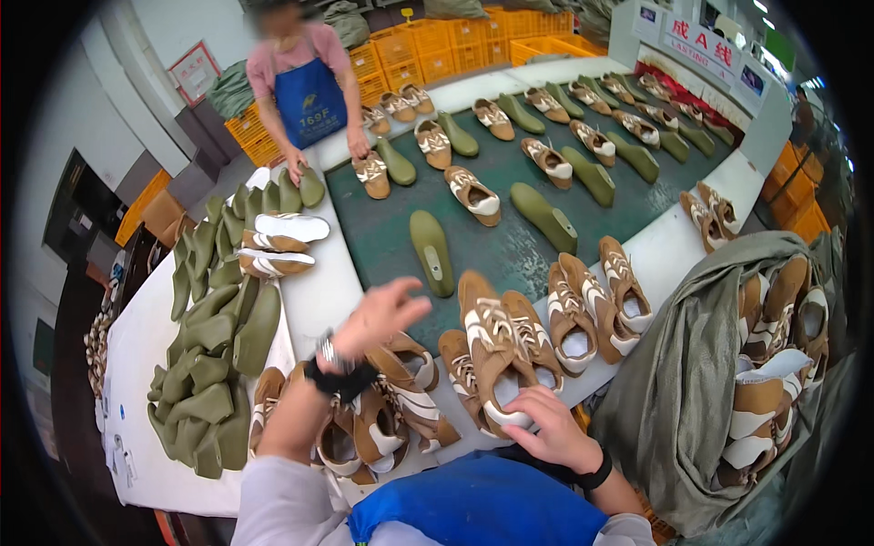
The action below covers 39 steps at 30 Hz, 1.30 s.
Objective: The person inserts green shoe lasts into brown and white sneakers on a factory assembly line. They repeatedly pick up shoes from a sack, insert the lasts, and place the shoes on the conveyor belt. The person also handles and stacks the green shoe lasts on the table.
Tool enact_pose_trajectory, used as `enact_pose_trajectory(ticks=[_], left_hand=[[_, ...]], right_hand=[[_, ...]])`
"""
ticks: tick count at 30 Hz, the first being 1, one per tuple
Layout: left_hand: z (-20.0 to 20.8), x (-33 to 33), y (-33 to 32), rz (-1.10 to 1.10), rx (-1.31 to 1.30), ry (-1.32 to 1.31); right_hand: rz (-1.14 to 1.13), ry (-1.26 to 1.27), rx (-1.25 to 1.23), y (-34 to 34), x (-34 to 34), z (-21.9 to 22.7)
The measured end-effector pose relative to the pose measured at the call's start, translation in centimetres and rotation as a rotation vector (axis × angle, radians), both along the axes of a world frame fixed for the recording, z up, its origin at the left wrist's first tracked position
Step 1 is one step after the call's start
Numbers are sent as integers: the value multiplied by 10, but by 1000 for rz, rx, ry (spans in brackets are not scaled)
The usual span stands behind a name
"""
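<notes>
My left hand [380,317] is raised over the near left corner of the green conveyor belt, its fingers apart and nothing in them. Just beyond its fingertips lies a green shoe last [431,255], not touched. With my right hand [557,431] I grip the heel of a brown and white lace-up sneaker [492,341], toe pointing away from me. More sneakers of the same kind stand around it along the white near ledge, among them a sneaker [572,318] to its right. Under my left forearm several others crowd together, partly hidden by it.
A pile of green lasts [205,382] covers the white table at left, with sneakers [278,262] beside it. Lasts and sneakers alternate along the belt [360,223]. A grey-green sack [669,382] of sneakers stands at right. Across the belt, a person in a blue apron [309,102] handles a sneaker and last.
</notes>
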<state>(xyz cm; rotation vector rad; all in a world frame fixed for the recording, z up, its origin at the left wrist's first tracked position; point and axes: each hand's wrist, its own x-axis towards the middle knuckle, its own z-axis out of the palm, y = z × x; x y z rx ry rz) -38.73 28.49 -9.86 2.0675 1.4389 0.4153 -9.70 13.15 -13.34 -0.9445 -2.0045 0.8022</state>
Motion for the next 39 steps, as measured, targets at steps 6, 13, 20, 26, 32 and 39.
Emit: enact_pose_trajectory(ticks=[6, 13, 20, 26, 32, 39], left_hand=[[0, 39, -128, 233, 397, -208], [-5, 23, -157, 361, 531, -245], [15, 27, -158, 344, 853, -2], [32, 32, -160, 240, 965, -92], [39, 14, -144, 414, 624, -391], [48, 23, -156, 74, 745, 62]], right_hand=[[81, -221, 417, 4, -70, 19], [-161, 54, 198, 11, -86, 44], [-247, -64, 369, 16, -101, 57], [-162, 19, 284, 16, -96, 62], [0, -6, 212, 12, -80, 52], [-211, 315, 211, 23, -82, 44]])
